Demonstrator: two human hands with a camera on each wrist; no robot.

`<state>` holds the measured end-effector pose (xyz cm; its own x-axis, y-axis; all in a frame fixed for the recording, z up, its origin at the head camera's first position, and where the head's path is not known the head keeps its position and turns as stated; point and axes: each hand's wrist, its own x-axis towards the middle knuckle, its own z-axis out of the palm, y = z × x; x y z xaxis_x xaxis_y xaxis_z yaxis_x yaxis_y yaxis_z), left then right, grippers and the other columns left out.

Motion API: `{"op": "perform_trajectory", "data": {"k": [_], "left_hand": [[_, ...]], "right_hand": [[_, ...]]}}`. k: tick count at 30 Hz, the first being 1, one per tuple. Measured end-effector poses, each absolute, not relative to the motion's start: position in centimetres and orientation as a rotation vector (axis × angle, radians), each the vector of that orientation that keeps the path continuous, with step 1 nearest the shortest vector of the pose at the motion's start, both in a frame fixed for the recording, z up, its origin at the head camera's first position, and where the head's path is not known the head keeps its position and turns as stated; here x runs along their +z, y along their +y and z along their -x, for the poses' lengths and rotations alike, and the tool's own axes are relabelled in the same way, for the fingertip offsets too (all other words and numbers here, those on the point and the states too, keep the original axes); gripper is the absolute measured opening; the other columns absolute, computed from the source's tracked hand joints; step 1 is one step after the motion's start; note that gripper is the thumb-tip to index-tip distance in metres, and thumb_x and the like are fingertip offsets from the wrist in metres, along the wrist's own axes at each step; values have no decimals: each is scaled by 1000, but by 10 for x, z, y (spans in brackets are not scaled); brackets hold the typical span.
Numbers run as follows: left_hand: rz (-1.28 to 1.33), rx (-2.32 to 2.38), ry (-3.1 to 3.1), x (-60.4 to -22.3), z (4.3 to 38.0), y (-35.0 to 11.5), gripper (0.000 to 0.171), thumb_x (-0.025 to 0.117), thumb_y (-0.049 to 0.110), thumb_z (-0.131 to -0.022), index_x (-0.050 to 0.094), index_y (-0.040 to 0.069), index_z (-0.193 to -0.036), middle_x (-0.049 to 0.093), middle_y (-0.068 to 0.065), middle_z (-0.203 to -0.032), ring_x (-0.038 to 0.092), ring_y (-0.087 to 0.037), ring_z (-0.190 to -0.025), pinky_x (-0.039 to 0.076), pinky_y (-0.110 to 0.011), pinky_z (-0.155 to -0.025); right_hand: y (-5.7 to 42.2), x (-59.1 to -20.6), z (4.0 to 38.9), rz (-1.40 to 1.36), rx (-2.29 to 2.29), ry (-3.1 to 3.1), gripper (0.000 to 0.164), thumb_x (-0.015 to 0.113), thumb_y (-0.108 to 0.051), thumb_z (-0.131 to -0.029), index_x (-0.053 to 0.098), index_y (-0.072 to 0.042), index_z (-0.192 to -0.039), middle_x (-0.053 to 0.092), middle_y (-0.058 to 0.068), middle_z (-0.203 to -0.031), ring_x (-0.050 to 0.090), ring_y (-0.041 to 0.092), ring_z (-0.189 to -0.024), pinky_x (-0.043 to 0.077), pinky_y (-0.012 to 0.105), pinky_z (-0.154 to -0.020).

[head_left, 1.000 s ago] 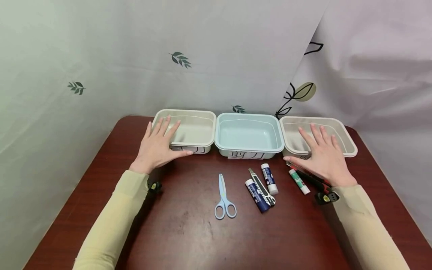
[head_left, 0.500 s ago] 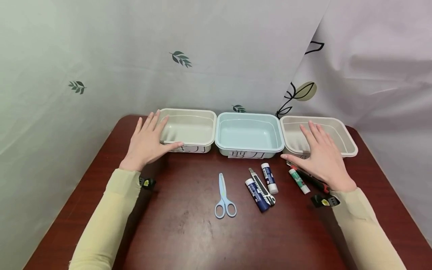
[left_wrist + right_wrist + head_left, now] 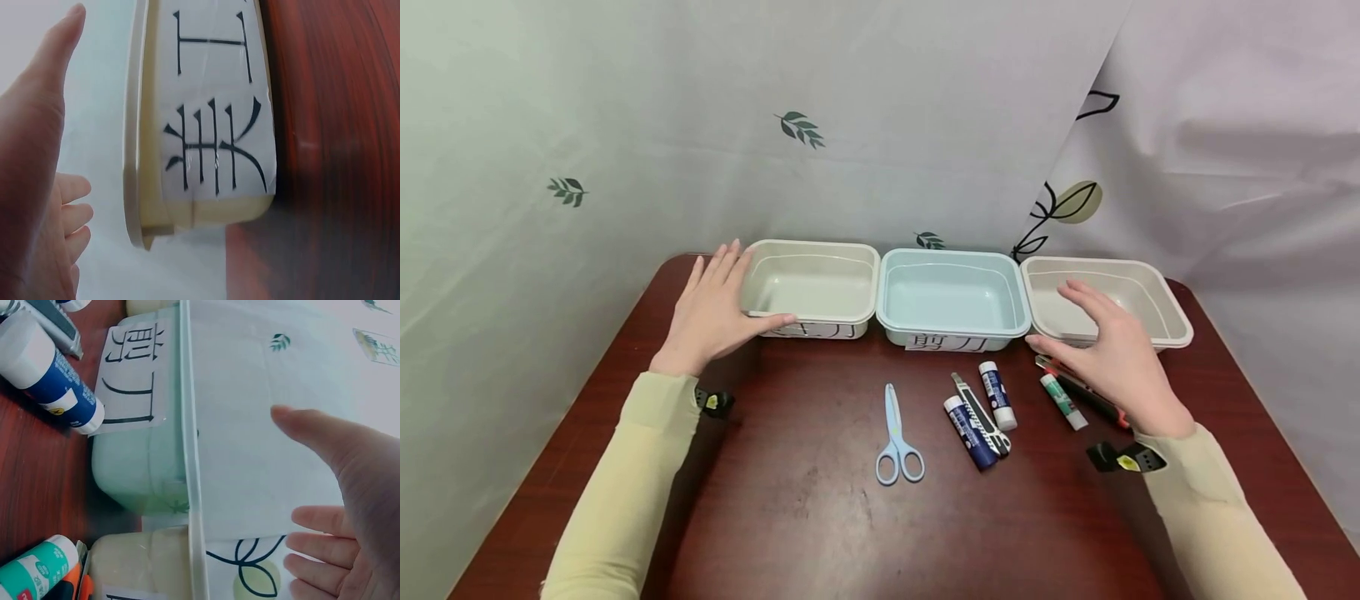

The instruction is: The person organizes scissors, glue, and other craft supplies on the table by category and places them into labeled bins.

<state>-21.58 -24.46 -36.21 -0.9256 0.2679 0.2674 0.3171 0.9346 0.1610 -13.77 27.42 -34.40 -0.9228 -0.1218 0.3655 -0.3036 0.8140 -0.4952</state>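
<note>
- One pale, leaf-printed cloth (image 3: pixel 662 83) is hanging behind the work area.
- One dark red desk (image 3: pixel 820 533) is carrying the trays and tools.
- Two pale yellow sleeves (image 3: pixel 625 475) are extending over the desk from the front.
- Three trays are standing side by side toward the back: the cream left tray (image 3: pixel 823 287), the pale blue middle tray (image 3: pixel 955 292) and the cream right tray (image 3: pixel 1142 300). White labels (image 3: pixel 209 81) are facing forward on the left and middle trays.
- Left grip (image 3: pixel 707 312): spreading its fingers at the left end of the left tray, thumb pointing along the front rim. The views are not showing whether it is touching.
- Right grip (image 3: pixel 1112 350): standing spread over the front of the right tray, thumb apart from gently bent fingers.
- Red-and-black cutter (image 3: pixel 1093 396): lying aslant before the right tray, partly beneath the right grip.
- Light blue scissors (image 3: pixel 895 433): lying closed, tips pointing toward the trays.
- White-and-black cutter (image 3: pixel 981 412): lying between two blue glue sticks (image 3: pixel 972 435).
- Green glue stick (image 3: pixel 1063 402): lying just beside the red-and-black cutter.
</note>
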Motion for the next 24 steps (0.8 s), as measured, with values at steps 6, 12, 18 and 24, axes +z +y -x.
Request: {"op": "perform_trajectory", "data": {"k": [6, 12, 18, 24], "left_hand": [[407, -341, -2887, -365, 218, -254, 121, 62, 81, -80, 24, -2, -160, 18, -21, -166, 12, -35, -154, -5, -46, -124], [392, -348, -2919, -369, 220, -264, 121, 61, 80, -81, 23, -5, -159, 19, -25, -165, 13, -37, -153, -4, -48, -124], [401, -337, -2948, -373, 223, -268, 121, 61, 79, -82, 22, -7, -159, 19, -27, -164, 15, -40, -152, -4, -50, -123], [394, -336, -2980, -377, 224, -270, 120, 58, 79, -84, 21, -7, -158, 19, -27, -164, 13, -40, -152, -1, -52, -123]], "right_hand": [[279, -341, 130, -325, 828, -2628, 75, 93, -41, -74, 67, -9, -136, 65, 9, -135, 56, 32, -128, 46, 44, -101], [289, -343, 122, -320, 820, -2623, 60, 94, -35, -72, 75, -13, -125, 74, 5, -116, 67, 21, -100, 41, 16, -78], [302, -344, 112, -270, 800, -2694, 57, 95, -36, -71, 78, -15, -120, 76, 3, -109, 68, 25, -100, 42, 23, -81], [315, -350, 101, -294, 804, -2712, 48, 95, -35, -71, 81, -21, -115, 76, -3, -104, 61, 5, -100, 37, 11, -83]]}}
